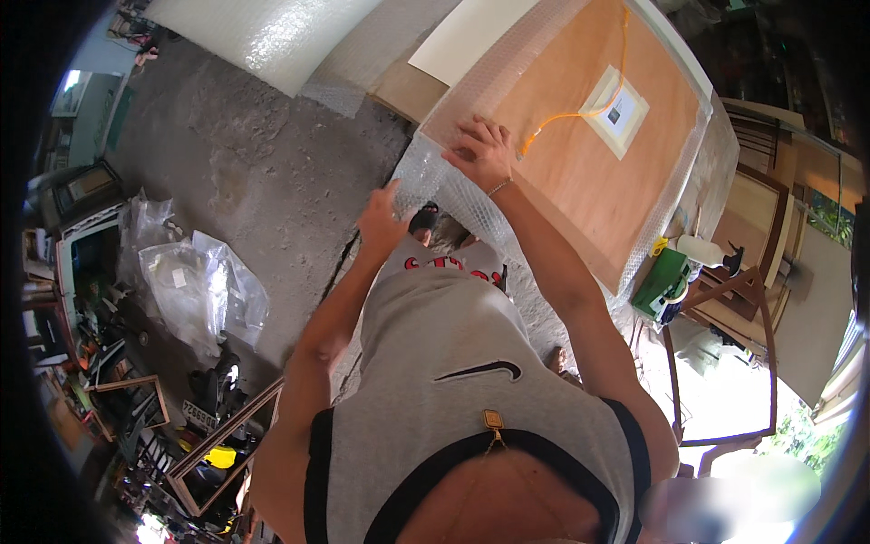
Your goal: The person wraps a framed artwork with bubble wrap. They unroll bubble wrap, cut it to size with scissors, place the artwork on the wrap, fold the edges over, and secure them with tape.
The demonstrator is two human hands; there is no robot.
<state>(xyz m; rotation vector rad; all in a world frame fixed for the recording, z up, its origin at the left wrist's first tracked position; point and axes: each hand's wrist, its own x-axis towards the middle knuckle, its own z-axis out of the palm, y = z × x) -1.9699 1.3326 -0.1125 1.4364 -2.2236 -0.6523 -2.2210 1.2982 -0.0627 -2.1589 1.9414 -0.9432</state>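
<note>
A large light-brown wooden panel [580, 199] lies in front of me, with clear bubble wrap [420, 177] around its edges and folded over the near left corner. My right hand [480, 152] rests on that corner, its fingers bent and spread over the wrap. Beside the loose flap is my left hand [382, 218], the index finger stretched out and the thumb apart from it; whether it touches the flap I cannot tell. An orange cord [566, 118] runs across the panel, over a pale square patch [616, 116] with a label.
A roll of white foam sheeting [272, 41] lies at the far left. Crumpled clear plastic [199, 281] is on the concrete floor [245, 163]. Picture frames [217, 453] and clutter fill the left side. A green box [662, 283] and a white bottle [702, 249] stand right of the panel.
</note>
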